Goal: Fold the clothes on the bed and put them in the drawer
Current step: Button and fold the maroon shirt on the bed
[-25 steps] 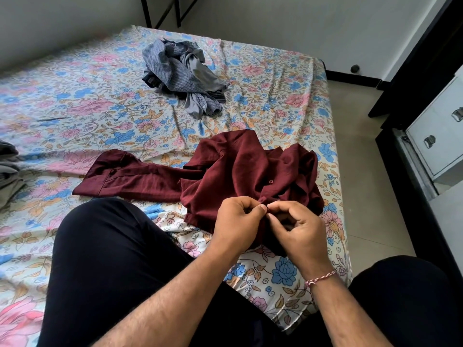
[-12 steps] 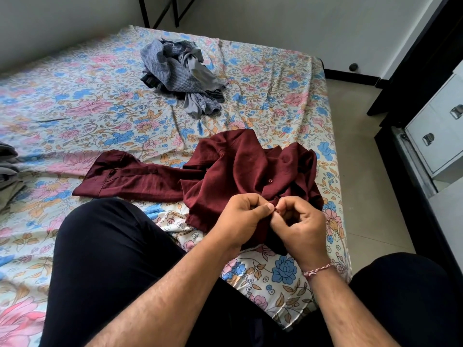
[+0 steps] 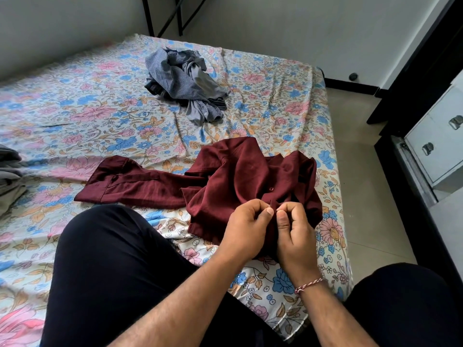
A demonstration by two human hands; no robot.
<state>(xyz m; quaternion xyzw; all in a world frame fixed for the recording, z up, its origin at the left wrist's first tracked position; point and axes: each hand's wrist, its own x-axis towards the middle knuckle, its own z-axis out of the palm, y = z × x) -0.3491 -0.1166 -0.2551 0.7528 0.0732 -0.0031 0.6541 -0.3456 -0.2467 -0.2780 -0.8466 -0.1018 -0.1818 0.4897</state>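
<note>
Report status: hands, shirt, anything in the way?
Left hand and right hand both pinching maroon shirt front, near its buttons. Shirt unfolded on bed. Grey clothes pile beyond, clear.

The bedsheet (image 3: 75, 116) is cream with pink and blue flowers and tan leaves. The shirt (image 3: 240, 176) is plain maroon. The crumpled clothes pile (image 3: 183, 81) mixes blue-grey check with plain grey. The drawers (image 3: 441, 144) are white, with silver handles.
</note>
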